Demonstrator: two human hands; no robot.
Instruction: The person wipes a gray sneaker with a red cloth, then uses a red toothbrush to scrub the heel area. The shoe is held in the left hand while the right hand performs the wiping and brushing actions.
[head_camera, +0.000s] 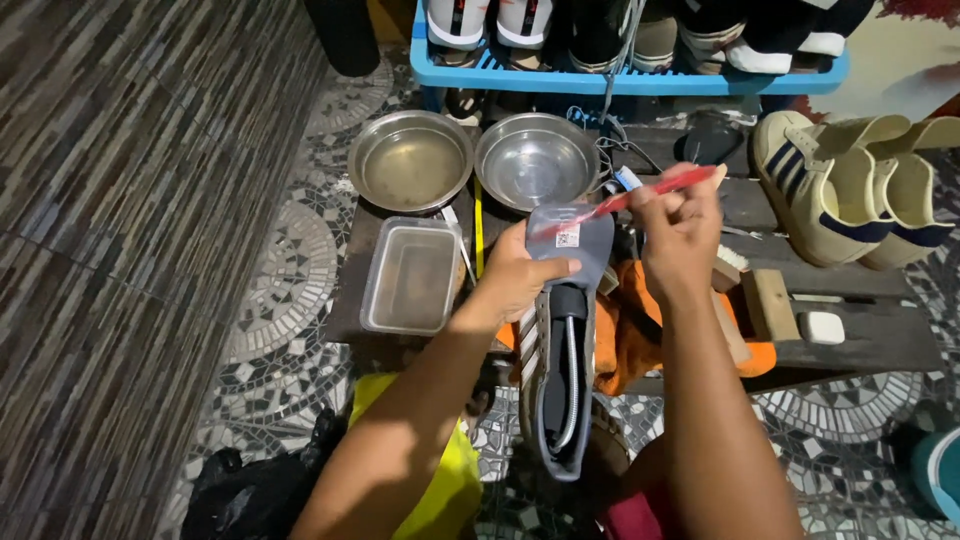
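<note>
We've got a grey sneaker (562, 380) held upside-ish, opening facing us, running from 12 down to 6 o'clock in the middle of view; its grey tongue (570, 240) is pulled up at the 12 end, small label showing; pale stripes run along its 9 o'clock side; a red toothbrush (655, 190) slants from the tongue toward 2 o'clock, touching its top edge.

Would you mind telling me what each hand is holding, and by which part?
The left hand grips the shoe by its raised tongue; the right hand holds a red toothbrush near the middle of its handle.
</note>
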